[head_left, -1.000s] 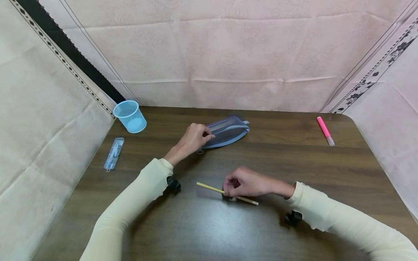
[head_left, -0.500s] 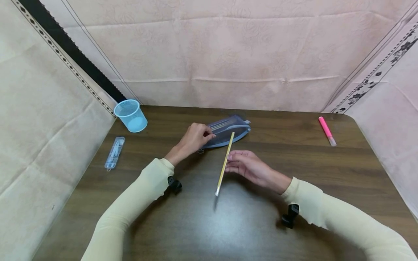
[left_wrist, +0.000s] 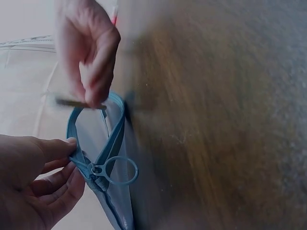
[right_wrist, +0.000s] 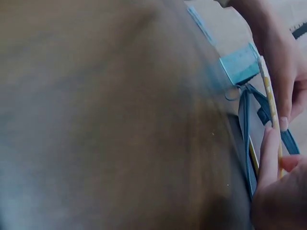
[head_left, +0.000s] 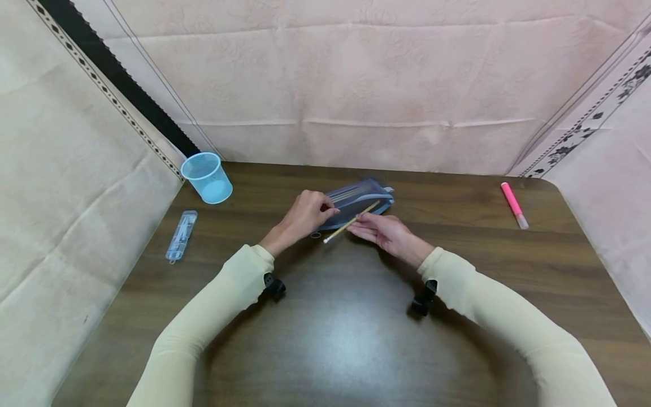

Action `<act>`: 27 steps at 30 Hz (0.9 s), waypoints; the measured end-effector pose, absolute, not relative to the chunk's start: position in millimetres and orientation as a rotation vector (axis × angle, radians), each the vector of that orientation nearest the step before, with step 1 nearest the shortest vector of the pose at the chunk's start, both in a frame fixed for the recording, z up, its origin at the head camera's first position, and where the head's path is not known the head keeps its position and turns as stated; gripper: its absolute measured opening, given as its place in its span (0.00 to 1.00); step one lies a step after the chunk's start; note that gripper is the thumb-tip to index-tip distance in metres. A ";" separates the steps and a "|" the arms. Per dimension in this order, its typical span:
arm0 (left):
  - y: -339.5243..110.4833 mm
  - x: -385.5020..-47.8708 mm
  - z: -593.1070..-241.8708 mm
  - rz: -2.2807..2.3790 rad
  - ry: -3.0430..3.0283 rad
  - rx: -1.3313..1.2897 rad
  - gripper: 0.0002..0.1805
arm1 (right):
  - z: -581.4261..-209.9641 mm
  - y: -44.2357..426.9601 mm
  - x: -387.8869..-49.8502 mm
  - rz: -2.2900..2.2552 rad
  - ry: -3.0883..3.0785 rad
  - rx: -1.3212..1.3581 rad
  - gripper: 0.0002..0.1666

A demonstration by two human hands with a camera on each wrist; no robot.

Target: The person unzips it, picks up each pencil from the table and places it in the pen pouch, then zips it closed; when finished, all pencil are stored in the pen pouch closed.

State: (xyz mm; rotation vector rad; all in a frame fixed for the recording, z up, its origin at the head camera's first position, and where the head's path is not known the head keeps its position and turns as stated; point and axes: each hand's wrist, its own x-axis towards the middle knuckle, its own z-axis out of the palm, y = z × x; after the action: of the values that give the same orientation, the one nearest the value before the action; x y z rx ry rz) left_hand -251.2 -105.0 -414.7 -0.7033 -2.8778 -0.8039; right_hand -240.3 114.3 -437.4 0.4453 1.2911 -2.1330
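A blue see-through zip pencil case (head_left: 370, 187) lies on the table, its zip mouth spread apart in the left wrist view. My left hand (head_left: 305, 213) pinches the rim of that mouth between thumb and fingers, near the zip's ring pull (left_wrist: 136, 171). Above the case, my right hand (head_left: 389, 233) holds a yellow pencil (head_left: 338, 232) between thumb and fingertips. The pencil slants, with its white end toward me and left. In the right wrist view a thin yellow strip (right_wrist: 253, 157) shows inside the case.
A light blue plastic cup (head_left: 215, 189) stands at the back left. Nearer me lies a clear bluish flat case (head_left: 181, 236). A pink marker (head_left: 513, 204) rests at the far right. Pale cloth (head_left: 356, 85) hangs behind the table (head_left: 325, 339).
My right hand has raised the pencil off the table, turned it, and carried it forward to the pencil case. My left hand keeps its place at the case's rim.
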 end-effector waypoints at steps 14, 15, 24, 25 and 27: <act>-102.9 -250.4 -415.3 -0.780 -2.903 -0.702 0.09 | -432.4 91.9 -267.8 -2.182 1.453 0.561 0.23; -103.0 -250.5 -415.6 -0.780 -2.906 -0.700 0.09 | -431.9 91.2 -269.3 -2.183 1.456 0.577 0.24; -103.3 -252.1 -415.1 -0.794 -2.924 -0.721 0.09 | -432.6 91.9 -271.6 -2.167 1.428 0.625 0.26; -103.4 -252.3 -415.2 -0.799 -2.926 -0.730 0.09 | -432.8 92.6 -269.6 -2.164 1.420 0.617 0.26; -103.6 -252.6 -415.6 -0.802 -2.924 -0.756 0.09 | -432.4 94.3 -262.9 -2.157 1.399 0.606 0.26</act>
State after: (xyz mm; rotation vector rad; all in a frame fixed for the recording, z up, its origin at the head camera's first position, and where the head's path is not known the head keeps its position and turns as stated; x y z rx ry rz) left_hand -252.6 -103.6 -415.6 -0.7561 -2.9245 -0.8017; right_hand -262.9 94.3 -432.4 0.6058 1.3993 -2.1572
